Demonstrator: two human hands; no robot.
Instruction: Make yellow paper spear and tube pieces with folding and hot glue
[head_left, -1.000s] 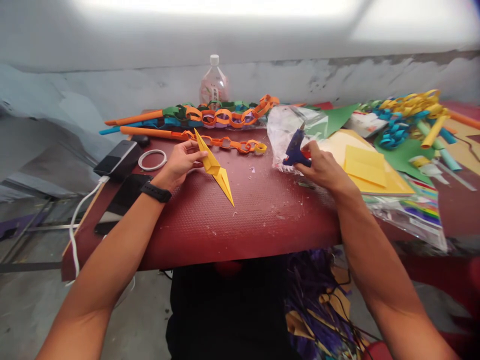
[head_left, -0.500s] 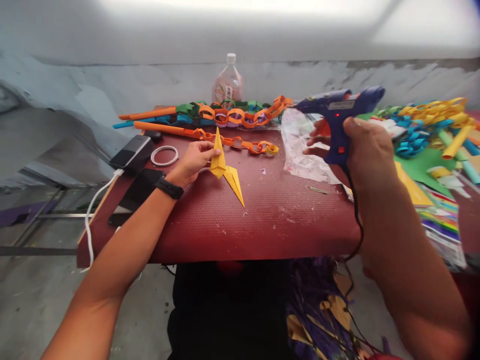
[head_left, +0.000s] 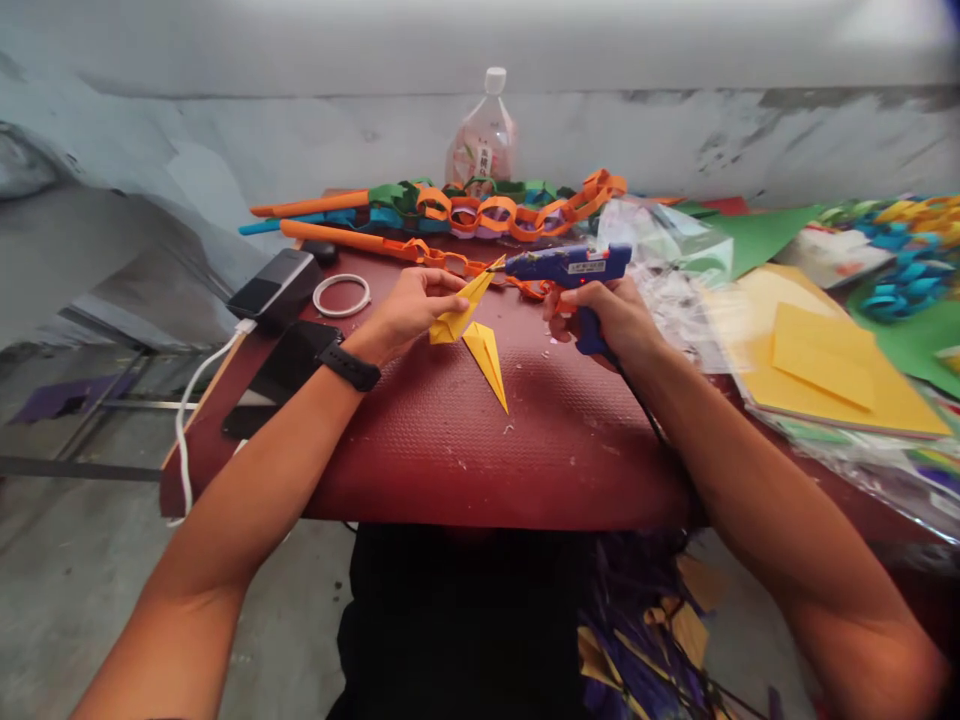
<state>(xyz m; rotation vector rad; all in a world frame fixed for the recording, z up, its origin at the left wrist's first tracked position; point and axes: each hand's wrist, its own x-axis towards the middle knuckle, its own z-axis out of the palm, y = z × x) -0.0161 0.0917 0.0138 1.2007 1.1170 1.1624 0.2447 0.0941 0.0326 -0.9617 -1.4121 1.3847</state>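
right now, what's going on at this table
A person's left hand holds a folded yellow paper piece; the right hand holds a blue glue gun with its nozzle at the piece's upper point. A second folded piece lies on the red tabletop, with paper chains behind.

Centre of the dark-red textured tabletop: a folded yellow paper point, with a second folded yellow paper piece to its far left and a blue plastic glue gun to its far right. Far side: multicoloured paper chains, before a clear plastic bottle. Left: a white cable ring. Right: yellow paper sheets.
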